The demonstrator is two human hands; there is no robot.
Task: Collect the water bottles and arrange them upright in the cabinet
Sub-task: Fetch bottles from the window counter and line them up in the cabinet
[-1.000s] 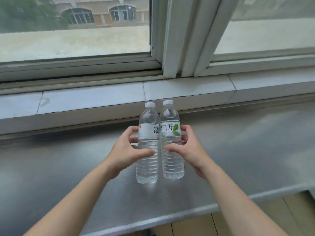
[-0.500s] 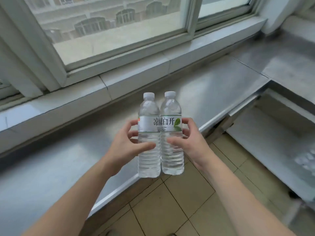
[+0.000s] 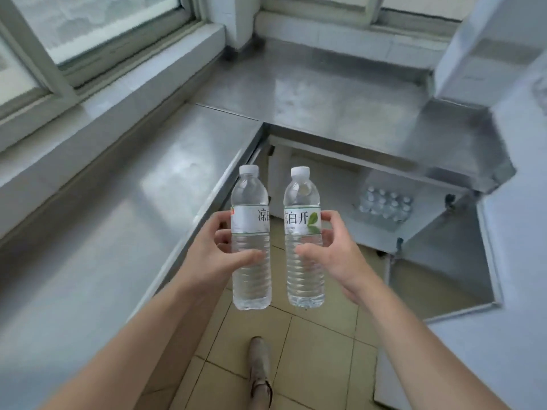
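I hold two clear water bottles upright in the air over the tiled floor. My left hand (image 3: pixel 219 255) grips the left bottle (image 3: pixel 251 279) around its middle. My right hand (image 3: pixel 334 255) grips the right bottle (image 3: pixel 305 279), whose label shows a green leaf. A small gap separates the two bottles. Ahead and to the right, the cabinet (image 3: pixel 334 208) under the steel counter stands open, and several bottles (image 3: pixel 384 208) stand upright together on its shelf.
An L-shaped steel counter (image 3: pixel 118 208) runs along the windows at left and across the back. The cabinet door (image 3: pixel 438 267) hangs open at the right. A white appliance (image 3: pixel 491 48) stands at the upper right. My shoe (image 3: pixel 260 368) is on the tiled floor.
I have turned right, away from the window counter, carrying both bottles. The bottles have moved slightly apart, and the open cabinet with its stored bottles has come into view ahead.
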